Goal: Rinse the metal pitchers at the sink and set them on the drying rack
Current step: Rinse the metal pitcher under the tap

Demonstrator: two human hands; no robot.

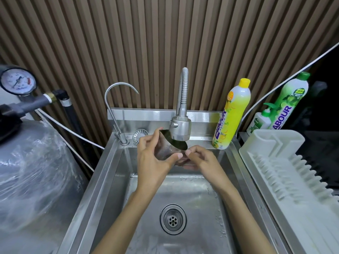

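Stainless steel, thin in the wall and wet: metal pitcher point(166, 149) held tilted over the sink point(110, 173), at 12 o'clock of the basin, open mouth turned toward the spray head point(180, 130) just above it. Left grip point(152, 158) wrapped round the body, fingers over the far rim, thumb across the near side; right grip point(201, 159) curled in under the lower end, at 3 o'clock of the pitcher, pinching the steel. Probably light, stiff, no give under a squeeze; hardly fragile, though likely to dent or clatter if dropped. Slippery when wet and smooth, so best taken round the full girth, or by a handle, none to be made out here. Cannot tell whether water is running. Below, at 6 o'clock, a steel basin floor beaded with droplets round the drain point(173, 219). White plastic drying rack point(275, 162) at 3 o'clock, just beside the sink, slots bare of pitchers. Yellow detergent bottle point(233, 114) on the ledge at 2 o'clock, a slim gooseneck tap point(119, 99) at 10, a plastic-wrapped tank point(33, 171) at 9, ribbed brown wall behind
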